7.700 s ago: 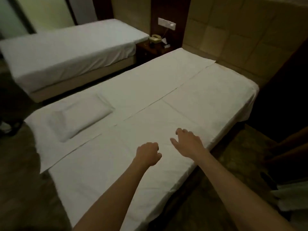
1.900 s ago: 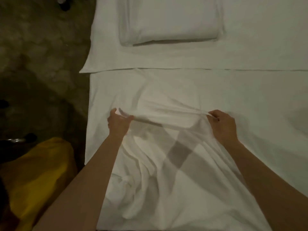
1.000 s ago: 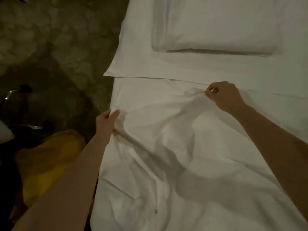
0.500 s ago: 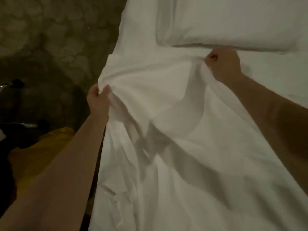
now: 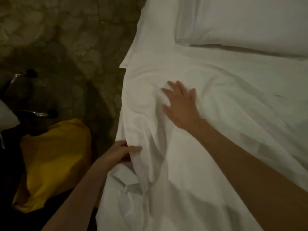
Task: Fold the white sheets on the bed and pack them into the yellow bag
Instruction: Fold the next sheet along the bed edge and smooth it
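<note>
Head view: the white sheet (image 5: 208, 130) lies wrinkled on the bed (image 5: 150, 30), below the pillow (image 5: 241, 22). The right hand (image 5: 180, 104) presses flat on it, grip released, fingers spread. The left hand (image 5: 120, 153) has its grip grasping the sheet's edge at the bed side. The yellow bag (image 5: 53, 160) sits on the floor (image 5: 66, 39) just beside.

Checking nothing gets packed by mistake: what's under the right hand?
Only the rumpled white sheet, with the right hand pressing flat on it. Whatever lies beneath that sheet is covered.
</note>
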Available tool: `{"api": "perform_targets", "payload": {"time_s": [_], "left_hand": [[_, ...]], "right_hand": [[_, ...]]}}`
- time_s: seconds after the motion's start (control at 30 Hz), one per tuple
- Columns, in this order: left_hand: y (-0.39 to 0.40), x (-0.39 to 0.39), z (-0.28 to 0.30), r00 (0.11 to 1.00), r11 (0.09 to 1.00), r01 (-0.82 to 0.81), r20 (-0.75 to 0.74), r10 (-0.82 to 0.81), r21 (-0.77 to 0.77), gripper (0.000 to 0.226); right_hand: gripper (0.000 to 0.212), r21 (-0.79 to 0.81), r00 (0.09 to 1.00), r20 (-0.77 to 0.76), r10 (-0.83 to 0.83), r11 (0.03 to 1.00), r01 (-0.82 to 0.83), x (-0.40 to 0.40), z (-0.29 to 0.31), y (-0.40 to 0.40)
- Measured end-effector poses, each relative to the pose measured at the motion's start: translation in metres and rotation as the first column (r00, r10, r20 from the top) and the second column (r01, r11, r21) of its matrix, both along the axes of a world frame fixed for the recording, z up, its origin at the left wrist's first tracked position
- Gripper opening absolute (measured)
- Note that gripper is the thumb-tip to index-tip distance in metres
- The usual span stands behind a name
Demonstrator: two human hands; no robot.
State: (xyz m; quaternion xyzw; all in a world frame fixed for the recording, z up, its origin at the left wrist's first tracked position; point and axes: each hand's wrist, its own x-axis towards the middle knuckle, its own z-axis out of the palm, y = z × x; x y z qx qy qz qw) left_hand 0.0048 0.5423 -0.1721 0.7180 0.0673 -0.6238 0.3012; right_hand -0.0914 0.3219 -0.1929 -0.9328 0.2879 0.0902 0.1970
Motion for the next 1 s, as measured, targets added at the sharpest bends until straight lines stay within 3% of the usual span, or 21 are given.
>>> {"api": "perform_targets", "payload": {"time_s": [0.1, 0.17, 0.23, 0.33, 0.4, 0.5, 0.6, 0.67, 0.77, 0.87, 1.0], "left_hand": [[0.030, -0.025, -0.001, 0.948, 0.957, 0.289, -0.131, -0.290, -0.021, 0.038], [0.044, -0.038, 0.002, 0.883, 0.892, 0.452, -0.135, -0.449, -0.013, 0.031], [0.058, -0.045, 0.005, 0.853, 0.864, 0.503, -0.162, -0.497, -0.003, 0.037], [0.078, -0.052, 0.006, 0.810, 0.822, 0.569, -0.179, -0.558, 0.013, 0.069], [0.090, -0.054, 0.011, 0.757, 0.764, 0.644, -0.162, -0.633, 0.026, 0.079], [0.114, -0.050, 0.012, 0.787, 0.786, 0.617, -0.061, -0.614, 0.048, 0.063], [0.144, -0.043, 0.015, 0.889, 0.888, 0.457, 0.009, -0.458, 0.051, 0.072], [0.166, -0.042, 0.018, 0.913, 0.915, 0.403, 0.060, -0.403, 0.014, 0.054], [0.205, -0.042, 0.025, 0.898, 0.919, 0.390, 0.194, -0.395, 0.061, 0.018], [0.245, -0.045, 0.024, 0.872, 0.925, 0.347, 0.310, -0.379, 0.153, 0.022], [0.274, -0.054, 0.022, 0.854, 0.928, 0.296, 0.374, -0.363, 0.226, 0.024]], "right_hand": [[0.061, -0.109, 0.986, -0.123, 0.108, 0.987, -0.122, 0.002, -0.020, 0.044], [0.061, -0.146, 0.977, -0.187, 0.107, 0.980, -0.136, 0.005, -0.030, 0.047], [0.061, -0.232, 0.977, -0.183, 0.106, 0.961, -0.147, 0.007, -0.036, 0.042], [0.046, -0.317, 0.983, -0.176, 0.050, 0.943, -0.104, 0.010, -0.036, 0.046], [0.053, -0.271, 0.988, -0.155, 0.027, 0.960, -0.069, 0.004, -0.011, 0.069], [0.060, 0.088, 0.977, -0.201, 0.078, 0.994, -0.061, -0.008, 0.012, 0.114], [0.061, 0.131, 0.998, -0.013, 0.066, 0.989, -0.064, -0.021, 0.027, 0.157], [0.055, 0.164, 0.973, 0.023, 0.228, 0.960, -0.229, -0.025, 0.033, 0.184], [0.042, 0.228, 0.857, -0.083, 0.509, 0.847, -0.481, -0.024, 0.042, 0.217], [0.057, 0.308, 0.795, -0.159, 0.586, 0.794, -0.524, -0.015, 0.042, 0.240], [0.060, 0.228, 0.648, -0.243, 0.722, 0.692, -0.685, 0.007, 0.045, 0.266]]}}
